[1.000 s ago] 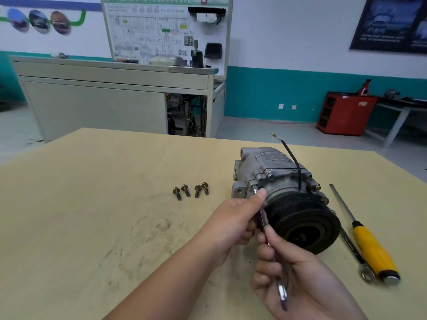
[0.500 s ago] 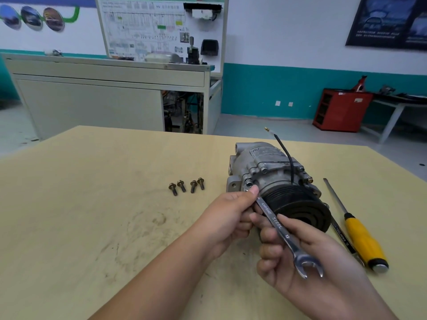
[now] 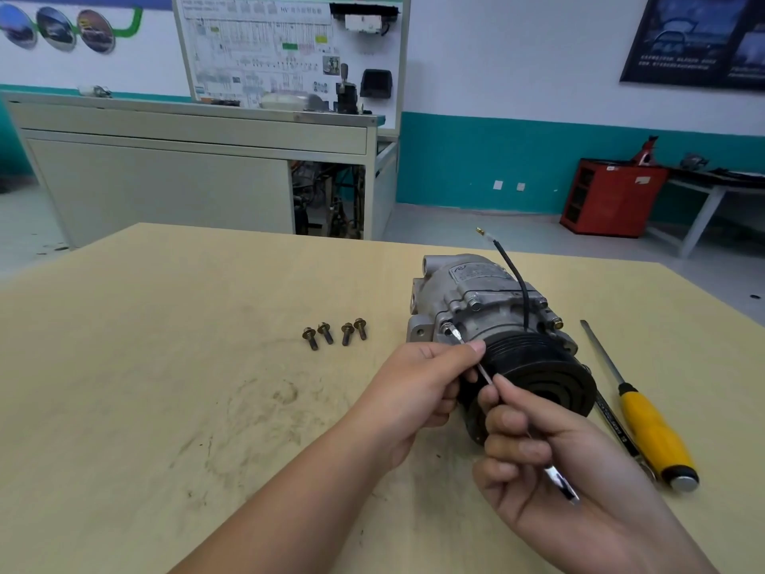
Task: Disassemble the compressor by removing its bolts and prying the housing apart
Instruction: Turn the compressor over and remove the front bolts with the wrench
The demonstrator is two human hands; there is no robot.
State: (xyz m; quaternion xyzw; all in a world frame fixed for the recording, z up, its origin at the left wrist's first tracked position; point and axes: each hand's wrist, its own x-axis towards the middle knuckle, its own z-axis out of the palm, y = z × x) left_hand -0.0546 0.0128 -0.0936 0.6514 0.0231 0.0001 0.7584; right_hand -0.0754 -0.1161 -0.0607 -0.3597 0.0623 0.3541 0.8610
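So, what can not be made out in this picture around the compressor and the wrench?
Head view: the middle of the wrench is hidden inside the right hand; seen edge-on, its markings are unreadable.
Its end at the bolt is too small and partly under the thumb of the left hand; seating unclear.
The label on the compressor is blurred.
The second wrench is partly hidden behind the pulley.

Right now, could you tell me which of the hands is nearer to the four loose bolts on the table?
Left. The left hand pinches the wrench just right of the bolts; the right hand grips its shaft farther right, nearer the camera.
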